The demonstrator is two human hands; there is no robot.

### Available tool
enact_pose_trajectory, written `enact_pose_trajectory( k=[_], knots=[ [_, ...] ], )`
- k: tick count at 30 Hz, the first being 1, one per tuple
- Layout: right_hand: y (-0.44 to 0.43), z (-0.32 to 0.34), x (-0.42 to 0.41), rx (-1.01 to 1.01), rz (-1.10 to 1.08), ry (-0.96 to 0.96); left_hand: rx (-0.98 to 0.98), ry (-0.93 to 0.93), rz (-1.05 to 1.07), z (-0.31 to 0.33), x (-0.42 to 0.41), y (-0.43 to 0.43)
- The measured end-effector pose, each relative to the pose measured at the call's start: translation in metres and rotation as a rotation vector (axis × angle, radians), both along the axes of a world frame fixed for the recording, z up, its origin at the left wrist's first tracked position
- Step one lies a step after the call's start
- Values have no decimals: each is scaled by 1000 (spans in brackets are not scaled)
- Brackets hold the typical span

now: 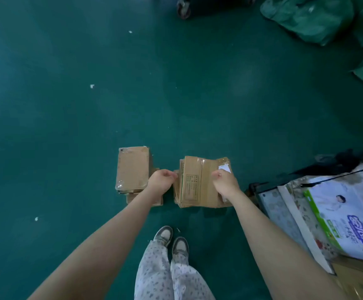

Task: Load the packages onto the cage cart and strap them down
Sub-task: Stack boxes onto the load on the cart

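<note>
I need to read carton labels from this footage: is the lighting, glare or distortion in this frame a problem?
Head view: dim, green cast, soft bright patches on the floor. Head view: tape on the left box glints. Head view: wide-angle bowing toward the edges; print on the right box too soft to read.

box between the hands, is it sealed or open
Sealed. The cardboard box shows flat flaps under glossy clear tape; left hand and right hand grip its edges.

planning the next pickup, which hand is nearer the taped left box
Left. The left hand sits beside the taped box, gripping the labelled box; the right hand grips that box's far side.
</note>
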State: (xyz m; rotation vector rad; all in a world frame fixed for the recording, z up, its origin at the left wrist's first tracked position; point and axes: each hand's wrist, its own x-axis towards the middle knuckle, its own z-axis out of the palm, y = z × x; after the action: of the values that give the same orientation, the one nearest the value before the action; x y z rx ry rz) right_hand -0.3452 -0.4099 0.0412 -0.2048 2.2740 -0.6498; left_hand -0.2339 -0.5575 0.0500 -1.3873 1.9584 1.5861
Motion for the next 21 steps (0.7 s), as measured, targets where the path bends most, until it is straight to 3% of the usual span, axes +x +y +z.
enact_pose_trajectory(
  k=[16, 21],
  knots=[
    [2, -200, -41, 83, -428, -127, 141, -185, -165, -178, -76, -12],
    [4, -220, -22, -9, -564, -340, 305, -261, -230, -191, -71, 6]
  ],
)
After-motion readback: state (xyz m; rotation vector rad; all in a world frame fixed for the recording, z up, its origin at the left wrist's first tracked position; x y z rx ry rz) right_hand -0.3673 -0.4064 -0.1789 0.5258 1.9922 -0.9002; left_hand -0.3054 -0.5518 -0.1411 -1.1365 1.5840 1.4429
